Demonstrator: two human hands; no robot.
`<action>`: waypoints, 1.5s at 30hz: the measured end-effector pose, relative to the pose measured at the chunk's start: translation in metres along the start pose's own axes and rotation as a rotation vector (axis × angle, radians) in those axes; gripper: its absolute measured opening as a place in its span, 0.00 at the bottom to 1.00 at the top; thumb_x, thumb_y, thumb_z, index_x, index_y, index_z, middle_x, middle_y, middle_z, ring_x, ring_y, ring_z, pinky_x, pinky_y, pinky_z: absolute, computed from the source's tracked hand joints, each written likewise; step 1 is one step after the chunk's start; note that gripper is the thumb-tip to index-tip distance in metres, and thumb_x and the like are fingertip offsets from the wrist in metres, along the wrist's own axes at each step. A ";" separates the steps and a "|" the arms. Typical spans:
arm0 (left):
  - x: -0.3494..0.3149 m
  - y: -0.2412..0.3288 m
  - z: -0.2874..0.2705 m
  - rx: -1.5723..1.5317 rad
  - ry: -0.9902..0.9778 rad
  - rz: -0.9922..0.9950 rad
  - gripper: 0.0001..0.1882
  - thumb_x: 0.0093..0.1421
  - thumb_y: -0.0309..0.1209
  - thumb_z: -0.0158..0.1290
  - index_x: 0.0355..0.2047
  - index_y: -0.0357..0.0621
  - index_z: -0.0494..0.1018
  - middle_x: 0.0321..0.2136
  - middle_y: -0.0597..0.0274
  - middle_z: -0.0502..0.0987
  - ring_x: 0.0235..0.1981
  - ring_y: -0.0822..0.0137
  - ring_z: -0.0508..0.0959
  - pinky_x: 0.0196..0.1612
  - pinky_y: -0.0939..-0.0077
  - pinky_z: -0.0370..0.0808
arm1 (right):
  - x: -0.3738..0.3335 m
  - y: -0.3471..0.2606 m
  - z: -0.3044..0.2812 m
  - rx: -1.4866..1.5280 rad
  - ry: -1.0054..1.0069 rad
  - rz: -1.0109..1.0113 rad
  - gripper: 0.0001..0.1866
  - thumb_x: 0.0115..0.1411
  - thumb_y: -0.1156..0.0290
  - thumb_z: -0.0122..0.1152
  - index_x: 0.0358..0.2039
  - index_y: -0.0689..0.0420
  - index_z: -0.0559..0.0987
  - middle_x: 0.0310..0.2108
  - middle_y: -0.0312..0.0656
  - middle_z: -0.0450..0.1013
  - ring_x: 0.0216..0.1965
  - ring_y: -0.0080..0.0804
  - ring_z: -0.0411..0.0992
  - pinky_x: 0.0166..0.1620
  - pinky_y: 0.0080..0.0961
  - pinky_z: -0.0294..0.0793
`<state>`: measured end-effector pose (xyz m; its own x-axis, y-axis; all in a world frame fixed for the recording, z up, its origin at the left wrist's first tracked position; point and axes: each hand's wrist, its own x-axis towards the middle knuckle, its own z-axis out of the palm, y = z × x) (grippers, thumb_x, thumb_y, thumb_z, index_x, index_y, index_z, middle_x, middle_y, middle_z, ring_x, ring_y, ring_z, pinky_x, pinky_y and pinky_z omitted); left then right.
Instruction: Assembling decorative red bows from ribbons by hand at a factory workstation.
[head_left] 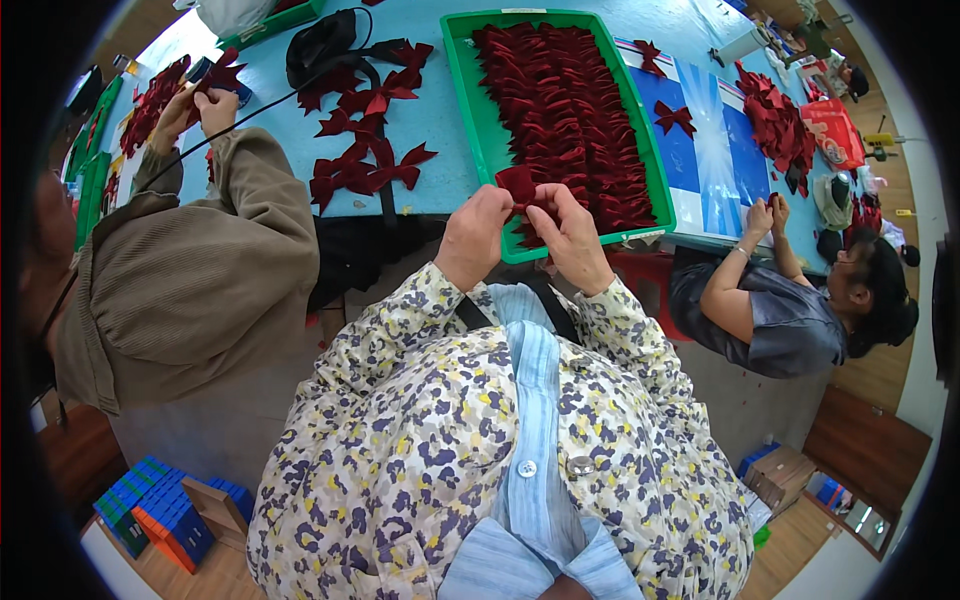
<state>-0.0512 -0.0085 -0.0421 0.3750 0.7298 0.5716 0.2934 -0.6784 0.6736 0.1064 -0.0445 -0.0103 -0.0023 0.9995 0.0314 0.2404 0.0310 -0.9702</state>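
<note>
Between my two hands is a dark red velvet bow [516, 186], raised over the near edge of a green tray [505, 245]. My left hand [474, 234] pinches its left side with thumb and forefinger. On its right side, the fingers of my right hand [572, 238] are closed on the bow, and its lower part is partly hidden by them. Tightly packed rows of matching red bows [570, 110] fill the tray. Left of the tray, several loose bows [370, 170] lie on the blue table [430, 200].
A black bag with a strap [322, 48] lies at the far left. Co-workers sit on both sides, a brown sleeve [262, 180] at left and a person's hands [765, 216] at right. A red bow pile [775, 120] lies on the right. Blue crates [170, 510] stand on the floor.
</note>
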 end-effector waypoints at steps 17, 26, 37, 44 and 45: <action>0.002 0.019 -0.005 0.123 0.044 0.001 0.07 0.47 0.24 0.54 0.29 0.42 0.71 0.24 0.60 0.68 0.24 0.58 0.74 0.23 0.69 0.71 | -0.008 -0.006 0.003 -0.296 0.042 -0.173 0.11 0.59 0.77 0.51 0.42 0.62 0.69 0.28 0.45 0.73 0.26 0.27 0.72 0.29 0.24 0.72; 0.004 0.021 -0.015 0.251 -0.075 0.181 0.08 0.47 0.25 0.51 0.30 0.42 0.69 0.27 0.61 0.69 0.26 0.63 0.76 0.26 0.73 0.74 | -0.004 -0.006 -0.005 -0.229 0.024 -0.109 0.11 0.59 0.77 0.50 0.42 0.64 0.68 0.31 0.44 0.72 0.31 0.26 0.71 0.35 0.23 0.71; 0.011 0.024 -0.016 0.273 -0.059 0.262 0.08 0.47 0.26 0.51 0.30 0.42 0.68 0.28 0.60 0.67 0.27 0.63 0.74 0.27 0.73 0.73 | -0.011 -0.015 -0.008 -0.249 0.053 -0.093 0.09 0.59 0.77 0.50 0.41 0.64 0.69 0.31 0.46 0.73 0.31 0.31 0.72 0.35 0.25 0.70; 0.009 0.020 -0.007 0.093 -0.009 0.195 0.06 0.48 0.25 0.52 0.28 0.42 0.69 0.21 0.59 0.68 0.23 0.59 0.73 0.23 0.73 0.71 | -0.015 -0.018 -0.003 -0.337 0.084 -0.111 0.09 0.59 0.77 0.50 0.40 0.64 0.69 0.32 0.49 0.72 0.31 0.36 0.72 0.35 0.27 0.70; 0.009 0.022 -0.005 0.090 -0.007 0.195 0.06 0.48 0.25 0.52 0.28 0.42 0.69 0.21 0.59 0.68 0.23 0.59 0.73 0.23 0.73 0.71 | -0.014 -0.019 -0.003 -0.341 0.084 -0.111 0.09 0.59 0.77 0.50 0.40 0.64 0.69 0.32 0.49 0.72 0.31 0.36 0.72 0.35 0.27 0.70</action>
<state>-0.0456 -0.0163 -0.0200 0.4384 0.5834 0.6837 0.2919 -0.8119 0.5056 0.1046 -0.0587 0.0084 0.0298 0.9858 0.1652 0.5526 0.1215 -0.8246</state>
